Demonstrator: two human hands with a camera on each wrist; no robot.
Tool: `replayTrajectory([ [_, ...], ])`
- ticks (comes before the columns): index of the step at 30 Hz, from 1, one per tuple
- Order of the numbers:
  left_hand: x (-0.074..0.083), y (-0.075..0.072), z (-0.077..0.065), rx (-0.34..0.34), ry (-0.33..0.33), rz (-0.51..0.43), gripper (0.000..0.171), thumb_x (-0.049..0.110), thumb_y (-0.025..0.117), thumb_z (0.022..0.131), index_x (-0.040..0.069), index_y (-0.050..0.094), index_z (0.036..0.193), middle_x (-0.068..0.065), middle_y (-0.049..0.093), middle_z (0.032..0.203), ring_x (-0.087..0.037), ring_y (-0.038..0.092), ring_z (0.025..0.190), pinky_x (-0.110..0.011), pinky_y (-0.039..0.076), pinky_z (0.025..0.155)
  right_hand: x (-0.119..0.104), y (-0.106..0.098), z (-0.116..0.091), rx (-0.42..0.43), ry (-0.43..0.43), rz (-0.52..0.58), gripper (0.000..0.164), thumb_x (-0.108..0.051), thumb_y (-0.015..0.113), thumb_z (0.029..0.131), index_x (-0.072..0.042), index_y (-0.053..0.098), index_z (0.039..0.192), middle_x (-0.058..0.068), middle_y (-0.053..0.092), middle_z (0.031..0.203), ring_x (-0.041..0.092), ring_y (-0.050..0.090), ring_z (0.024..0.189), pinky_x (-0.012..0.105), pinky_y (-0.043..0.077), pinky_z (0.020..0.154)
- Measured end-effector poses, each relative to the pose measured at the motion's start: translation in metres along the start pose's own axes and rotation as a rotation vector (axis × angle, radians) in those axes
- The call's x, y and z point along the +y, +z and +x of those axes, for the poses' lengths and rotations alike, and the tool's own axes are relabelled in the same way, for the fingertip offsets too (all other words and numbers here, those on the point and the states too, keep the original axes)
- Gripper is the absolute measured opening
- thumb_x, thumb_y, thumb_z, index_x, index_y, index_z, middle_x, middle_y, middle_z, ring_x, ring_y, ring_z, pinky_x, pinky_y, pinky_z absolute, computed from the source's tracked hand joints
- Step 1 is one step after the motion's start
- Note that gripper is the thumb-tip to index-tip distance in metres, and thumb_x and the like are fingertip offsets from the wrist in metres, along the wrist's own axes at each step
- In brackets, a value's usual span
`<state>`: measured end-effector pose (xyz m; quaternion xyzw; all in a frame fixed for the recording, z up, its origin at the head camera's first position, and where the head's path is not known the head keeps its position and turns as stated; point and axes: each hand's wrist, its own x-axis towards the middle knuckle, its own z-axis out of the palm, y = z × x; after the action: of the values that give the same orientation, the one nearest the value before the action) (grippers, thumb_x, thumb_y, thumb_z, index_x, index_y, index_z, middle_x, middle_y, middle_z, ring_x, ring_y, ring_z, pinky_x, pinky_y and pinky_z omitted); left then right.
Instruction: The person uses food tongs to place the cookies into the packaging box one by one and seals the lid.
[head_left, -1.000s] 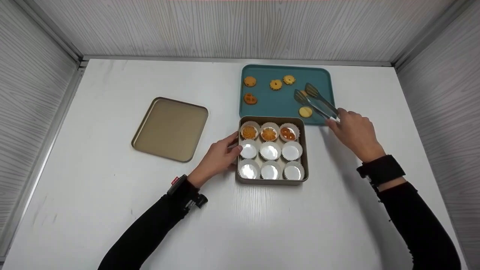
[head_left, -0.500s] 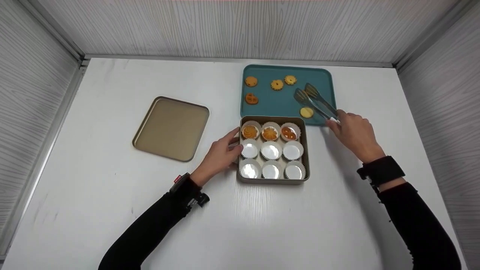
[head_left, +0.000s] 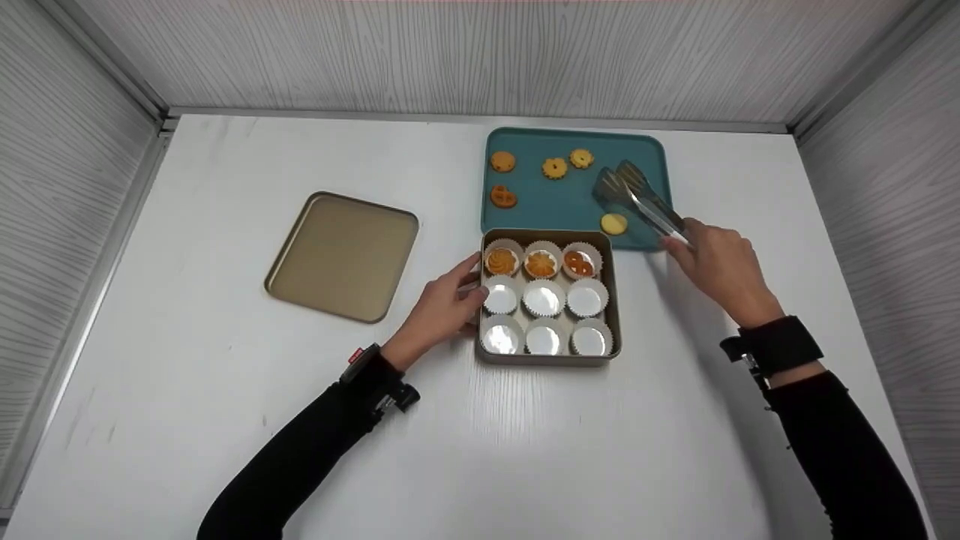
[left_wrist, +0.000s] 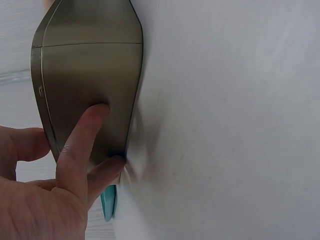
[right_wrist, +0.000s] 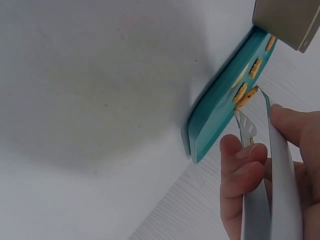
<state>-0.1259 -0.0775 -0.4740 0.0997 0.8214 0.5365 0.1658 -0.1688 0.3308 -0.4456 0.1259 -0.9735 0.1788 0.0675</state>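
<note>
- Tongs [head_left: 652, 212], gripped in the right hand [head_left: 724, 268], slant over the teal tray [head_left: 547, 208] in the head view; the left hand [head_left: 441, 309] holds the tin [head_left: 548, 361] by its left side.
- Left wrist view: fingers [left_wrist: 77, 137] press the tin's outer wall, thumb [left_wrist: 30, 144] at its rim.
- Right wrist view: the right hand pinches the tongs, a cookie [right_wrist: 246, 98] between their tips.

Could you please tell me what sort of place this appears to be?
Probably a purpose-built workstation for recorded handling, not a home kitchen: a white table is enclosed by grey wood-grain panels on three sides, and black wrist straps carry small devices.
</note>
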Motion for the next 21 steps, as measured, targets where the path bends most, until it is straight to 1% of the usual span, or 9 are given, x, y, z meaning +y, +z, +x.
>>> replayTrajectory([
  [4,-0.001,0.0,0.0,-0.004,0.012,0.014,0.063,0.02,0.055,0.106,0.008,0.03,0.163,-0.023,0.053,0.15,-0.032,0.059,0.131,-0.04,0.043,0.113,0.0,-0.005,-0.005,-0.01,0.012,0.048,0.048,-0.034,0.062,0.106,0.01,0.065,0.123,0.015,0.06,0.069,0.03,0.054,0.064,0.044,0.043,0.057],
  [6,-0.001,0.0,0.0,-0.002,0.016,0.026,0.063,0.02,0.055,0.107,0.007,0.03,0.163,-0.021,0.053,0.151,-0.031,0.059,0.132,-0.04,0.042,0.114,0.0,-0.006,-0.007,-0.014,0.011,0.074,0.048,-0.034,0.061,0.106,0.009,0.065,0.126,0.019,0.066,0.077,0.032,0.058,0.069,0.047,0.046,0.061],
  [8,-0.001,0.0,0.0,0.004,0.021,0.045,0.062,0.02,0.055,0.107,0.007,0.032,0.162,-0.019,0.053,0.151,-0.031,0.058,0.133,-0.04,0.041,0.115,0.0,-0.008,-0.01,-0.016,0.007,0.097,0.048,-0.033,0.061,0.106,0.009,0.065,0.129,0.025,0.07,0.088,0.035,0.061,0.074,0.052,0.049,0.066],
  [11,-0.002,0.0,0.0,0.012,0.031,0.077,0.059,0.021,0.056,0.107,0.006,0.035,0.16,-0.016,0.053,0.151,-0.03,0.056,0.135,-0.041,0.04,0.116,-0.001,-0.01,-0.013,-0.018,0.003,0.116,0.049,-0.033,0.062,0.106,0.01,0.064,0.131,0.031,0.072,0.106,0.04,0.066,0.083,0.058,0.051,0.073],
  [17,-0.002,0.0,-0.001,0.019,0.047,0.115,0.057,0.022,0.055,0.107,0.006,0.037,0.159,-0.016,0.053,0.15,-0.032,0.054,0.136,-0.043,0.04,0.115,-0.007,-0.015,-0.02,-0.028,0.007,0.121,0.054,-0.036,0.06,0.106,0.01,0.062,0.134,0.031,0.071,0.112,0.043,0.068,0.091,0.06,0.052,0.078],
  [21,-0.002,-0.001,0.0,0.011,0.04,0.109,0.056,0.023,0.053,0.108,0.006,0.037,0.159,-0.015,0.053,0.151,-0.032,0.054,0.136,-0.042,0.04,0.116,-0.013,-0.019,-0.024,-0.012,-0.015,0.122,0.052,-0.035,0.061,0.106,0.008,0.063,0.134,0.028,0.072,0.099,0.039,0.067,0.082,0.057,0.052,0.075],
])
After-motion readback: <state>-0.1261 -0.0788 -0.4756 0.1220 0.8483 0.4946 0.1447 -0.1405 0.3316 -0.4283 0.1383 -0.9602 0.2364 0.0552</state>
